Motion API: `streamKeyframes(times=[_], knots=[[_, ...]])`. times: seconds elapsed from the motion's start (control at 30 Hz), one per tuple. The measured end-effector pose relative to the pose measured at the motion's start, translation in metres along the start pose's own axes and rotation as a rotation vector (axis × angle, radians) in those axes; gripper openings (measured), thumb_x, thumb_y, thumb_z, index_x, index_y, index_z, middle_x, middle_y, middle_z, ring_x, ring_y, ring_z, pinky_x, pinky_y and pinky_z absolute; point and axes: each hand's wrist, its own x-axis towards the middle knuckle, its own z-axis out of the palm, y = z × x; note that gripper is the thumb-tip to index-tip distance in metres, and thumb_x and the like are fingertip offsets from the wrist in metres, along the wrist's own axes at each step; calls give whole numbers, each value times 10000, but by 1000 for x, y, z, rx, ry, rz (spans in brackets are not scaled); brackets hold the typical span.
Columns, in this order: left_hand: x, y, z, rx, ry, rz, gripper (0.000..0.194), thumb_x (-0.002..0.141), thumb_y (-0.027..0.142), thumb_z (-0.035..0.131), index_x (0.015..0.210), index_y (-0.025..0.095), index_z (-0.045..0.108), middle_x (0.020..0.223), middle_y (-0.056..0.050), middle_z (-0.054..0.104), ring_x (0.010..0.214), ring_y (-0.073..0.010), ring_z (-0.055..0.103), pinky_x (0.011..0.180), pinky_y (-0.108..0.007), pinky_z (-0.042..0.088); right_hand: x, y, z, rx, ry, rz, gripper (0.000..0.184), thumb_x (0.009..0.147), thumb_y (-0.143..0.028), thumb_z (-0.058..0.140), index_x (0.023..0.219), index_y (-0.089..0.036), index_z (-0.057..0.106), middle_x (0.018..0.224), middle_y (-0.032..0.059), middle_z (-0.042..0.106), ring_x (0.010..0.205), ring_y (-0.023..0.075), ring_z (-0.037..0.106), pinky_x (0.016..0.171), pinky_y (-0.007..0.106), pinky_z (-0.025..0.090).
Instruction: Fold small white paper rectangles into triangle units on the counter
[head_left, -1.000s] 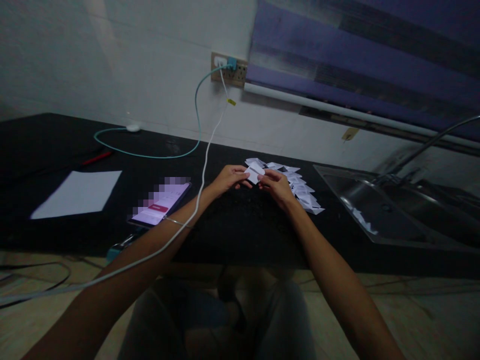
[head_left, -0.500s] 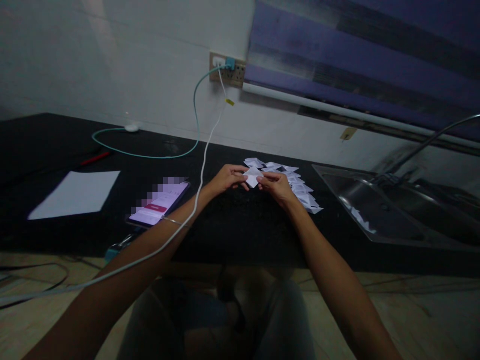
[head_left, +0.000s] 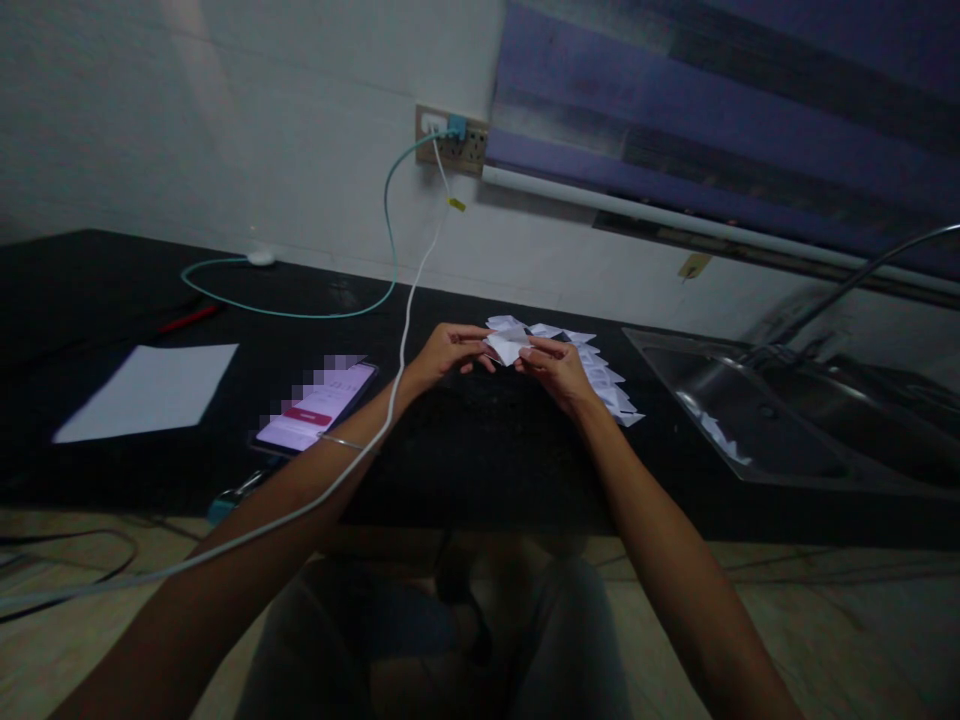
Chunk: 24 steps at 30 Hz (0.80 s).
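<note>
Both hands meet over the black counter (head_left: 465, 450), pinching one small white piece of paper (head_left: 505, 348) between them. My left hand (head_left: 444, 355) grips its left edge with closed fingers. My right hand (head_left: 551, 368) holds its right side, thumb and fingers pressed together. Just behind and to the right lies a pile of several similar small folded white papers (head_left: 604, 385) on the counter.
A lit phone (head_left: 315, 410) lies left of my left arm, with a white cable (head_left: 409, 310) running to a wall socket (head_left: 450, 145). A white sheet (head_left: 150, 388), a red pen (head_left: 189, 317) and a teal cable (head_left: 300, 305) lie further left. A steel sink (head_left: 765, 420) sits at right.
The small paper has been turned and worked between the fingers; it now looks more folded. Both hands stay in nearly the same place.
</note>
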Motion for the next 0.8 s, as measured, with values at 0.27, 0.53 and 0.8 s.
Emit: streamKeyframes(times=[0.27,0.53,0.8], knots=[[4,-4,0,62,25,-28,420,791,334,757,1164,143,788,744,-99,767,632,-162,692,473,-249,388,2,3,0,-82,65,-24,313,671,-355,882,941,-204,840,881,55,782,703,169,670,778,406,599],[3,-7,-1,72,67,5,477,804,365,762,1228,148,778,785,-109,778,605,-152,691,460,-246,350,2,6,3,-45,46,-39,284,700,-361,872,952,-235,843,874,45,788,724,183,711,790,422,616],[2,-6,-1,73,99,21,380,781,347,777,1092,133,818,718,-95,763,556,-138,665,452,-241,338,2,6,0,-197,7,-125,330,749,-422,845,1037,-262,837,825,35,797,714,200,721,780,423,605]])
